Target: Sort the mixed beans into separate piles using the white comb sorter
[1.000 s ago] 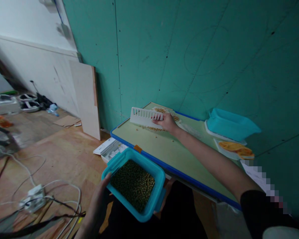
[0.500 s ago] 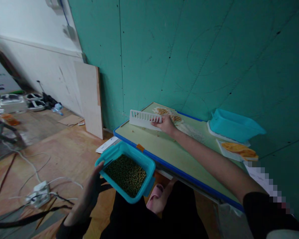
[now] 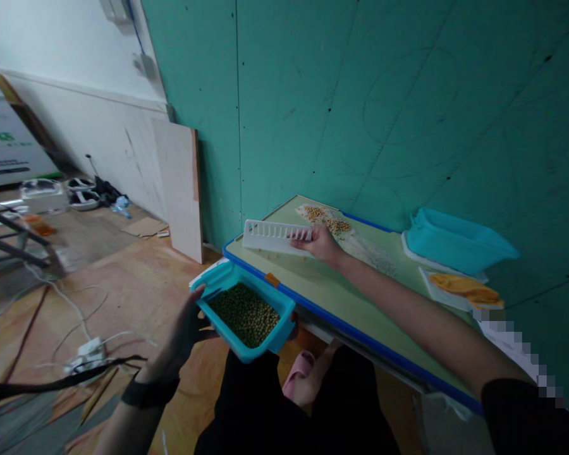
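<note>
My left hand [image 3: 184, 325] grips a small turquoise plastic tub [image 3: 253, 355] by its left end, holding it just below the table's left front edge. Dark green beans [image 3: 237, 309] fill much of the tub, with paler yellowish ones at its right side. In my right hand [image 3: 325, 245], fingers closed on its right end, is a white plastic strip with slots [image 3: 270, 245], held on edge over the left part of the table [image 3: 351, 294]. A few loose beans lie along its lower edge. Behind it are a pile of yellow beans [image 3: 329, 221] and scattered white grains [image 3: 372, 254].
At the table's right stand an empty turquoise bin [image 3: 459, 243] and a white tray with a folded orange cloth [image 3: 464, 289]. The green wall [image 3: 289, 126] rises directly behind. On the floor at left are a power strip [image 3: 86, 357], cables and a leaning board [image 3: 180, 189].
The slotted strip has come slightly nearer the table's front edge, loose beans along its foot. The tub has risen a little toward the table edge. The view has shifted slightly left.
</note>
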A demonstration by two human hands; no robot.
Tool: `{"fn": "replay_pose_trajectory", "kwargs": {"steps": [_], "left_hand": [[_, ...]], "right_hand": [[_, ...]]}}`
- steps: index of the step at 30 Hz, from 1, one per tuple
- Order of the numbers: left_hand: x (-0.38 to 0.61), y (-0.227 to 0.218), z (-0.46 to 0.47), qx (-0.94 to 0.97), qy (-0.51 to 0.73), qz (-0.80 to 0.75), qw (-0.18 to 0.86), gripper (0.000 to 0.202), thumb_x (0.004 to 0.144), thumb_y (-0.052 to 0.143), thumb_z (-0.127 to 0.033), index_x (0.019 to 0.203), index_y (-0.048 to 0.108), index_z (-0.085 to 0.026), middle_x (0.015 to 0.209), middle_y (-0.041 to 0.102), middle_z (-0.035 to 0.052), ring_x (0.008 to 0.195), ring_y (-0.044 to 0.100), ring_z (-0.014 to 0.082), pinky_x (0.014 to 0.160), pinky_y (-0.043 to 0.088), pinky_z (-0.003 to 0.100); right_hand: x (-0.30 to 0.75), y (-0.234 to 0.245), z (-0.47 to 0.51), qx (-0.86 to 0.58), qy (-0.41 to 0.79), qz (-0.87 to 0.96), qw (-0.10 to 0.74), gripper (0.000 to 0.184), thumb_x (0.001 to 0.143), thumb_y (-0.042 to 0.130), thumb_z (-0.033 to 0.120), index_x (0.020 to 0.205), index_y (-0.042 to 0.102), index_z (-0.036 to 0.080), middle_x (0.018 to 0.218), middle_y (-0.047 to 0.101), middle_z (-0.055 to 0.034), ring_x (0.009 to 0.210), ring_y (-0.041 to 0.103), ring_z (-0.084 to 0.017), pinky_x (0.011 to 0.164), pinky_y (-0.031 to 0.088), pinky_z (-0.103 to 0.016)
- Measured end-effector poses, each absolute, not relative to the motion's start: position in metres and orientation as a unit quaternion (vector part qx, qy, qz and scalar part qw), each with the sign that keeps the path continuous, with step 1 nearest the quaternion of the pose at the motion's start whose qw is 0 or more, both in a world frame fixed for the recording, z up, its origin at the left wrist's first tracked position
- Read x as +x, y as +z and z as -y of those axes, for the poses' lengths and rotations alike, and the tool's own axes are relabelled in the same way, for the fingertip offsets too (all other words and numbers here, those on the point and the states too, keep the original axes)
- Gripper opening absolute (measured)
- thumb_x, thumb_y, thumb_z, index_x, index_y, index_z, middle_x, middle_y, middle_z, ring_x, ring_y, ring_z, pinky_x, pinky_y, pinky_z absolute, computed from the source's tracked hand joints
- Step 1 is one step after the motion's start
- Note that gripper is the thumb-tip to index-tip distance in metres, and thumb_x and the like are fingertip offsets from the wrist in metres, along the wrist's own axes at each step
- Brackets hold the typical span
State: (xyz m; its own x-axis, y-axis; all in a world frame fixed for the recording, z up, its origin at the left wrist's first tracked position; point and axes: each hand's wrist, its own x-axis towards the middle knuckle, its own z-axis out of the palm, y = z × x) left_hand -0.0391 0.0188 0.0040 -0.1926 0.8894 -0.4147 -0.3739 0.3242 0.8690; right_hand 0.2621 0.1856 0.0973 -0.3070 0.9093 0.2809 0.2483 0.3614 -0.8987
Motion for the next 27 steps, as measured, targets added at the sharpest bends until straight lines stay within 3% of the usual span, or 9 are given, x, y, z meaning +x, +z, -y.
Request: {"fn": "replay_pose_trajectory", "kwargs": {"steps": [4, 9, 16, 21, 27], "left_hand": [[-0.036, 0.006, -0.021, 0.236, 0.539, -0.558, 0.585, 0.056, 0.077, 0.071, -0.061, 0.119, 0.069, -0.024, 0.088, 0.075, 0.0063, 0.075, 0.072, 0.0278, 0.064, 0.061, 0.043], [-0.026, 0.017, -0.015, 0.236, 0.522, -0.553, 0.605, 0.055, 0.078, 0.07, -0.063, 0.109, 0.069, -0.018, 0.07, 0.068, 0.0023, 0.067, 0.068, 0.0251, 0.067, 0.061, 0.043], [-0.011, 0.023, 0.002, 0.249, 0.532, -0.535, 0.607, 0.056, 0.081, 0.069, -0.063, 0.118, 0.069, -0.021, 0.097, 0.077, 0.0092, 0.083, 0.072, 0.0288, 0.07, 0.061, 0.042], [0.006, 0.018, 0.006, 0.224, 0.517, -0.555, 0.612, 0.058, 0.08, 0.068, -0.065, 0.116, 0.07, -0.02, 0.094, 0.078, 0.0096, 0.088, 0.074, 0.0317, 0.066, 0.061, 0.04], [0.031, 0.015, 0.015, 0.197, 0.511, -0.545, 0.636, 0.071, 0.076, 0.073, -0.063, 0.129, 0.067, -0.016, 0.096, 0.08, 0.0116, 0.096, 0.074, 0.0349, 0.071, 0.063, 0.042]], "right_hand": [[0.262, 0.1, -0.179, -0.402, 0.396, 0.715, 0.412, 0.039, 0.061, 0.089, 0.041, 0.09, 0.082, 0.015, 0.081, 0.08, -0.0057, 0.069, 0.072, -0.019, 0.071, 0.058, -0.032], [0.263, 0.101, -0.164, -0.402, 0.408, 0.71, 0.41, 0.036, 0.061, 0.09, 0.042, 0.086, 0.082, 0.017, 0.083, 0.08, -0.006, 0.071, 0.073, -0.019, 0.07, 0.059, -0.032], [0.278, 0.101, -0.117, -0.406, 0.371, 0.73, 0.404, 0.031, 0.071, 0.083, 0.042, 0.091, 0.083, 0.018, 0.086, 0.081, -0.0055, 0.075, 0.076, -0.023, 0.073, 0.062, -0.037], [0.288, 0.101, -0.079, -0.425, 0.351, 0.717, 0.426, 0.025, 0.076, 0.078, 0.041, 0.089, 0.083, 0.02, 0.086, 0.081, -0.0055, 0.078, 0.077, -0.026, 0.074, 0.063, -0.038], [0.334, 0.123, -0.056, -0.502, 0.257, 0.662, 0.494, 0.025, 0.074, 0.08, 0.041, 0.089, 0.083, 0.021, 0.09, 0.082, -0.0061, 0.088, 0.078, -0.029, 0.082, 0.063, -0.041]]}}
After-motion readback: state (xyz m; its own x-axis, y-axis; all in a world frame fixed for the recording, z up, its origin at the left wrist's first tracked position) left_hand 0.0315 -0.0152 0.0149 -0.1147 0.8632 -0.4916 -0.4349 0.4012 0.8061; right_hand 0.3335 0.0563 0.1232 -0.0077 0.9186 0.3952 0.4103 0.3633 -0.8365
